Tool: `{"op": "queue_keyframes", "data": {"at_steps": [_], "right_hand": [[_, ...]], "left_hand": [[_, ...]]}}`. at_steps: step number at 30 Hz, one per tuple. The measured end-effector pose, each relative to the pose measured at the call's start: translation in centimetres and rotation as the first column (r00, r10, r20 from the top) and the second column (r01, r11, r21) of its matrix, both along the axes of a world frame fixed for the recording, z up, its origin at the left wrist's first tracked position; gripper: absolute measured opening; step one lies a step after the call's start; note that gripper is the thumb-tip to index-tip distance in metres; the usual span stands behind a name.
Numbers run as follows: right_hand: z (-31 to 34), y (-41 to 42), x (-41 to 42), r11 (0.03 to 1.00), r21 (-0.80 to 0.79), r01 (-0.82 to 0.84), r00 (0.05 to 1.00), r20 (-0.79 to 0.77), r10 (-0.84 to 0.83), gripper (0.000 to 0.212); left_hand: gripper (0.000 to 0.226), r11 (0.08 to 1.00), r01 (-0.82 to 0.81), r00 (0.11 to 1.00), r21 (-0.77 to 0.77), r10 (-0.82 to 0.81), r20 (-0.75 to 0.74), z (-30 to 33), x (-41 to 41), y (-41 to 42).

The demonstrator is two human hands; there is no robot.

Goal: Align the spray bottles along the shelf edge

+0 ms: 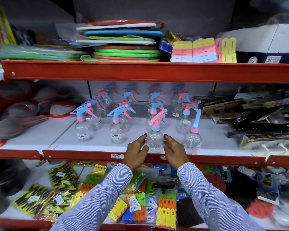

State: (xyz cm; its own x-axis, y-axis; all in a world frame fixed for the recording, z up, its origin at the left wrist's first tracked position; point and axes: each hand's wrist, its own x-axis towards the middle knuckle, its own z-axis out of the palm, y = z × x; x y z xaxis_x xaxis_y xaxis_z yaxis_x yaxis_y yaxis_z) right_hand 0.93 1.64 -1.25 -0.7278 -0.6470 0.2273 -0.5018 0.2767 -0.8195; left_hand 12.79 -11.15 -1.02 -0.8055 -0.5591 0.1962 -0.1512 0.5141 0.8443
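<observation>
A clear spray bottle [154,139] with a pink trigger and blue collar stands at the front of the middle shelf [97,140]. My left hand [136,151] is just left of its round body and my right hand [174,150] just right of it. The fingers of both hands are straight, and their tips lie at the bottle's sides. Whether they touch it I cannot tell. Several more clear spray bottles [118,132] with blue and pink triggers stand in rows behind and beside it.
A red shelf edge [90,155] runs under my hands. Packs of coloured pegs [167,212] fill the shelf below. Stacked round mats [123,54] and pastel clips [193,50] sit on the top shelf. Dark boxed goods [257,117] lie at the right, strainers [18,124] at the left.
</observation>
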Motion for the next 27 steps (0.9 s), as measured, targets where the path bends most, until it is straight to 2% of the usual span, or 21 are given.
{"op": "queue_keyframes", "data": {"at_steps": [2, 5, 9, 12, 17, 21, 24, 27], "right_hand": [[-0.2, 0.4, 0.7, 0.998, 0.023, 0.057, 0.995, -0.086, -0.054, 0.055], [-0.6, 1.0, 2.1, 0.993, 0.002, 0.12, 0.942, -0.315, -0.113, 0.062], [-1.3, 0.8, 4.2, 0.985, 0.084, 0.148, 0.77, -0.635, -0.061, 0.068], [-1.0, -0.6, 5.7, 0.982, 0.141, 0.122, 0.703, -0.711, 0.014, 0.07], [-0.6, -4.7, 8.0, 0.977, 0.207, 0.053, 0.663, -0.738, 0.121, 0.072], [-0.4, -8.3, 8.8, 0.977, 0.214, -0.009, 0.661, -0.732, 0.167, 0.072], [-0.4, -11.3, 9.4, 0.986, 0.163, -0.013, 0.775, -0.622, 0.113, 0.072], [-0.6, -13.6, 9.2, 0.997, 0.068, 0.031, 0.936, -0.353, -0.005, 0.071]], "left_hand": [[0.063, 0.993, -0.017, 1.0, -0.113, 0.018, 0.002, 0.0, 0.6, 0.1], [0.065, 0.944, -0.053, 0.998, -0.325, 0.042, -0.041, -0.1, 1.7, -0.1], [0.069, 0.774, -0.11, 0.993, -0.623, 0.113, -0.036, -0.4, 3.9, -1.0], [0.071, 0.661, -0.161, 0.971, -0.732, 0.237, 0.0, -0.2, 5.7, -1.9], [0.072, 0.609, -0.193, 0.936, -0.769, 0.351, 0.043, -0.6, 8.8, -5.4], [0.073, 0.668, -0.187, 0.952, -0.721, 0.305, 0.036, -0.7, 9.9, -8.4], [0.075, 0.767, -0.139, 0.981, -0.626, 0.194, 0.019, -0.9, 10.2, -11.2], [0.075, 0.874, -0.068, 0.996, -0.482, 0.088, 0.018, -0.5, 9.8, -12.9]]}}
